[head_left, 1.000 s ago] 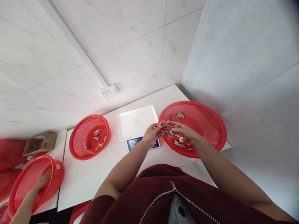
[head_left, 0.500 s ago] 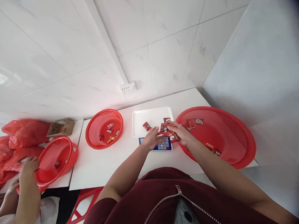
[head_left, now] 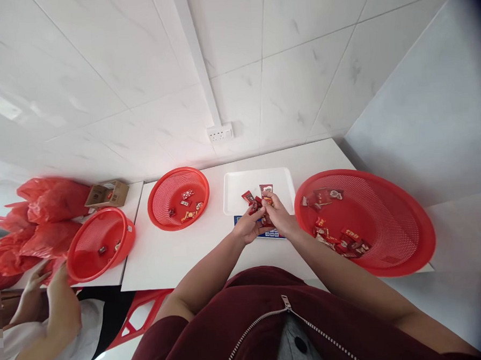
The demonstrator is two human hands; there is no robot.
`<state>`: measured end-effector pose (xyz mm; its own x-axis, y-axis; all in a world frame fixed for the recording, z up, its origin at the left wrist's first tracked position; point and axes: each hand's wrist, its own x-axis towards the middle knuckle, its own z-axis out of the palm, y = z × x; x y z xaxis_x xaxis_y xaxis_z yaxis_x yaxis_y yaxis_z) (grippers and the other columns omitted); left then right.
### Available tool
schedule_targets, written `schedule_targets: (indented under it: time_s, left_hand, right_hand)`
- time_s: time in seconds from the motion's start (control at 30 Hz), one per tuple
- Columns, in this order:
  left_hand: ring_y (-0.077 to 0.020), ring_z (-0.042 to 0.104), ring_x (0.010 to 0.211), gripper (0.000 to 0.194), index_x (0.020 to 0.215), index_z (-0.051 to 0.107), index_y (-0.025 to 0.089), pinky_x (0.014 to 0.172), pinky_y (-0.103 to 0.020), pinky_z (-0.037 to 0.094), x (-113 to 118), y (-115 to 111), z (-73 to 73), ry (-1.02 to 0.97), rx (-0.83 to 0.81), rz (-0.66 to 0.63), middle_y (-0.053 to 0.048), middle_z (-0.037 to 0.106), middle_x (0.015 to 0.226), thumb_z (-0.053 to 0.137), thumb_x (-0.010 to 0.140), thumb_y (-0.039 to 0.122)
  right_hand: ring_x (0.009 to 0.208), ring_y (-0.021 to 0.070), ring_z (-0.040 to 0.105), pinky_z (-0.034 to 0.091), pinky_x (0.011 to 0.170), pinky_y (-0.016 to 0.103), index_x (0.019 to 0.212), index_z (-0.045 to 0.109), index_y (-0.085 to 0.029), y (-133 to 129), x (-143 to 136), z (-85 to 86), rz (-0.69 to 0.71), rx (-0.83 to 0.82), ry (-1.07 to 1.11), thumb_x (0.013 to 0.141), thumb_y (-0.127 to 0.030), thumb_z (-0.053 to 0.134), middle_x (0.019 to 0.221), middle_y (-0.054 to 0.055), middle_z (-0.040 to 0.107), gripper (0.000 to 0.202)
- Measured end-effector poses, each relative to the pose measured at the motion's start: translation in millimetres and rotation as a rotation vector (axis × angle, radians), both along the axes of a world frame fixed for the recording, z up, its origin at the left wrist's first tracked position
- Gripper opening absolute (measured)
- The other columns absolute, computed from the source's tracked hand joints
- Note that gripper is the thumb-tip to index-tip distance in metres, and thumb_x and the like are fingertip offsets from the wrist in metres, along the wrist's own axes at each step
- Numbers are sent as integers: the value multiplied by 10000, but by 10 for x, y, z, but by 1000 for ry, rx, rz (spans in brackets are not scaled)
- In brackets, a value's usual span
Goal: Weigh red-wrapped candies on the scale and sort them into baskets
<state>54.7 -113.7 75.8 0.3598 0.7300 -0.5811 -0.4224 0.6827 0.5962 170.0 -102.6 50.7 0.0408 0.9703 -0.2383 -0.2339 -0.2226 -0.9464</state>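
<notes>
Red packets (head_left: 248, 197) on white tray (head_left: 233, 184), apparently

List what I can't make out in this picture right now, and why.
All in the head view:
Number of held packets: partly hidden by the fingers of the left hand and right hand.
Any reading on the scale's blue panel: mostly covered by those hands.
Small print on the packets in the large basket: too small.
Contents of the red bags: hidden by the plastic.
Part of the co-worker: cut off by the left edge.
</notes>
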Motion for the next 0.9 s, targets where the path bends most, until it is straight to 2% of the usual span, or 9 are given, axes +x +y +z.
schedule_targets:
  time_s: [0.1,0.23,0.37,0.47,0.6,0.67,0.73,0.83,0.9]
  left_hand:
    - [-153,647,713,396,1078,568,215,688,-337,543,-85,-25,-15,71,18,24,-28,649,871,737,725,281]
    - [-100,595,575,276,960,603,170,537,-219,503,-261,-3,-46,134,-6,84,-17,643,742,735,722,212]
    - [-52,539,484,129,885,629,135,429,-133,430,-424,59,-23,61,-108,156,-10,629,667,675,765,124]
    - [-60,584,547,70,871,649,116,490,-134,483,-432,111,19,-22,-156,208,-33,655,722,628,804,114]
    - [-97,639,686,61,863,658,117,608,-169,533,-290,195,62,-107,-148,298,-61,677,826,627,814,136]
    - [-100,638,700,73,873,658,123,608,-172,526,-242,243,77,-132,-127,307,-63,675,845,639,802,126]
    - [-89,624,670,95,874,655,132,602,-176,516,-269,284,80,-126,-108,315,-48,669,832,654,784,105]
    - [-69,600,615,114,871,649,140,593,-179,506,-461,306,48,-72,-142,350,-26,655,783,665,771,88]
    - [-58,584,588,117,888,649,142,575,-169,498,-652,288,-2,-40,-187,361,-21,652,770,657,781,92]
  right_hand:
    - [1136,190,549,473,940,373,1170,542,-314,-41,-78,8,101,-7,13,848,-477,486,1220,1,591,365]
    - [1020,186,612,537,785,334,1133,576,-308,-33,-80,49,136,-134,268,831,-408,539,1138,-7,646,320]
    - [829,146,656,550,691,284,1061,593,-284,11,-82,53,39,-215,477,740,-209,630,955,-19,690,332]
    - [795,134,658,560,704,285,994,598,-262,30,-193,27,-50,-242,563,721,-137,623,888,-19,691,301]
    - [762,101,646,556,654,224,935,589,-270,86,-395,0,-286,-201,633,738,-129,594,842,-47,674,242]
    - [731,90,638,551,615,198,954,582,-275,141,-418,-4,-341,-190,608,748,-140,581,827,-54,662,246]
    - [704,86,633,561,605,202,1000,569,-287,207,-365,-10,-325,-190,520,746,-148,582,826,-61,648,290]
    - [671,92,634,581,583,231,1142,515,-329,300,-208,-51,-223,-205,306,743,-169,595,871,-57,634,437]
    - [652,98,635,586,545,245,1242,458,-354,347,-108,-113,-138,-224,155,748,-194,595,991,-27,624,538]
